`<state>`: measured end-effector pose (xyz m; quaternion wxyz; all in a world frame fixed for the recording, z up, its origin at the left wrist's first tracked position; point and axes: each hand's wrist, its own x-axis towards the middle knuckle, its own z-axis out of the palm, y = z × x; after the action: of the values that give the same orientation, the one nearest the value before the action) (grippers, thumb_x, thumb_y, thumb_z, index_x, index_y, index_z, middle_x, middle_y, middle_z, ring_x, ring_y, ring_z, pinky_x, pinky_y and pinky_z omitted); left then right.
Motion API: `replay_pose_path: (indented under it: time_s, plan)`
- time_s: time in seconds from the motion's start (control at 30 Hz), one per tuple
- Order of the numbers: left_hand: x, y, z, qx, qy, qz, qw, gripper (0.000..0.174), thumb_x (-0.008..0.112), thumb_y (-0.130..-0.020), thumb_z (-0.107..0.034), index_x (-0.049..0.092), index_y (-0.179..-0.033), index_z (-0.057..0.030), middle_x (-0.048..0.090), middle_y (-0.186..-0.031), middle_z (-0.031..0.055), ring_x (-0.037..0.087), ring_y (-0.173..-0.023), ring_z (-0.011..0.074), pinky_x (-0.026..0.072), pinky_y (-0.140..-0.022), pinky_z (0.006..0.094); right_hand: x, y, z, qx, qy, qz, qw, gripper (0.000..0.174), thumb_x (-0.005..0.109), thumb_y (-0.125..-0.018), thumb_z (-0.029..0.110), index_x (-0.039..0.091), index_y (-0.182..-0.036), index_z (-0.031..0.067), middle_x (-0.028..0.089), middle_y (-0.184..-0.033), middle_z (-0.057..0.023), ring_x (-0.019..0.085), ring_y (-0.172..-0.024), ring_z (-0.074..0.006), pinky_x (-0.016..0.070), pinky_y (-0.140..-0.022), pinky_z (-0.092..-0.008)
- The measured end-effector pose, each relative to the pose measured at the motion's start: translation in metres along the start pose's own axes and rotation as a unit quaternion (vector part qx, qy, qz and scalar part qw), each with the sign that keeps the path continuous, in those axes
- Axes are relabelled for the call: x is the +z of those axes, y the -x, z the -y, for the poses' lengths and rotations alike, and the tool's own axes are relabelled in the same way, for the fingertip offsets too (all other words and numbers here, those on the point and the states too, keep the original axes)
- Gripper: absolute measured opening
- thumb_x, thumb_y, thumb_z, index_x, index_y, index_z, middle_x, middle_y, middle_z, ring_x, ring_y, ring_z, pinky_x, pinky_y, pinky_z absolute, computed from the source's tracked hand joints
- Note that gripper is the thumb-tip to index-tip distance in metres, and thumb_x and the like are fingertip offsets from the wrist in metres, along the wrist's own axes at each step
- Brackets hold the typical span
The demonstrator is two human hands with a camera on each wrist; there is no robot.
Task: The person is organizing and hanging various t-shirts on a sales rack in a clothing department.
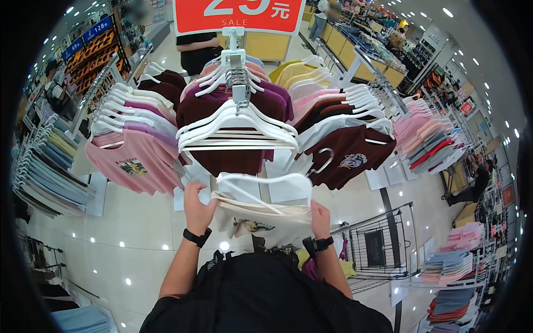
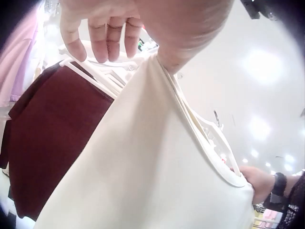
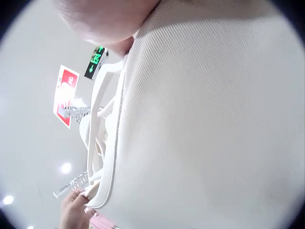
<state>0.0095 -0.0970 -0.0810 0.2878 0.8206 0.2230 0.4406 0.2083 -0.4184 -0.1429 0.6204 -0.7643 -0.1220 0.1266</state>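
A cream T-shirt (image 1: 261, 225) with a dark printed picture on its front is stretched between both hands in the head view. My left hand (image 1: 199, 211) holds the neckline's left end, its thumb at the fabric edge in the left wrist view. My right hand (image 1: 320, 220) grips the opposite end. A white hanger (image 1: 272, 180) stands partly inside the neck opening, its lower part hidden by the cloth, with its metal hook (image 1: 323, 161) toward the upper right. In the right wrist view, the shirt's ribbed neckline (image 3: 116, 129) runs past the hanger.
Several bare white hangers (image 1: 239, 130) hang on the rack just ahead, before dark maroon shirts (image 1: 205, 158). Pink shirts (image 1: 130, 158) flank them at left. A wire shopping cart (image 1: 383, 244) stands at lower right, and a red sale sign (image 1: 239, 15) tops the rack.
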Motion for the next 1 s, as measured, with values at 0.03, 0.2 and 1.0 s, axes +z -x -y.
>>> replay_pose_path:
  time_s: [0.03,0.2,1.0]
  plan:
    - [-0.003,0.001,0.004,-0.055,0.001,0.022,0.998,0.023,0.076,-0.076,-0.003,0.064,-0.094,-0.0001,0.061,-0.096,0.0114,0.062,-0.094,0.0269,0.0513,-0.083,0.0343,-0.003,0.000,0.004,0.000,0.000,0.001,1.000,0.040,0.057,-0.106,0.027,0.058,-0.080,-0.0023,0.042,-0.068,0.0064,0.037,-0.067,-0.0060,0.0338,-0.058,-0.0277]
    - [-0.001,0.002,0.032,-0.385,0.230,0.128,0.884,0.011,0.068,-0.091,-0.010,0.064,-0.094,-0.0005,0.063,-0.084,0.0017,0.061,-0.088,0.0126,0.0501,-0.079,0.0309,0.003,0.001,0.018,-0.083,0.019,-0.051,0.995,0.042,0.054,-0.107,0.022,0.050,-0.073,-0.0033,0.042,-0.066,0.0073,0.036,-0.066,-0.0045,0.0312,-0.056,-0.0286]
    - [0.012,-0.001,0.015,-0.083,0.097,0.169,0.977,0.017,0.071,-0.088,-0.016,0.070,-0.090,0.0000,0.067,-0.077,0.0080,0.064,-0.073,0.0200,0.0502,-0.070,0.0316,0.023,0.000,0.033,-0.147,0.227,-0.091,0.958,0.039,0.067,-0.097,0.026,0.058,-0.069,0.0005,0.048,-0.055,-0.0182,0.045,-0.045,-0.0353,0.0366,-0.048,-0.0425]
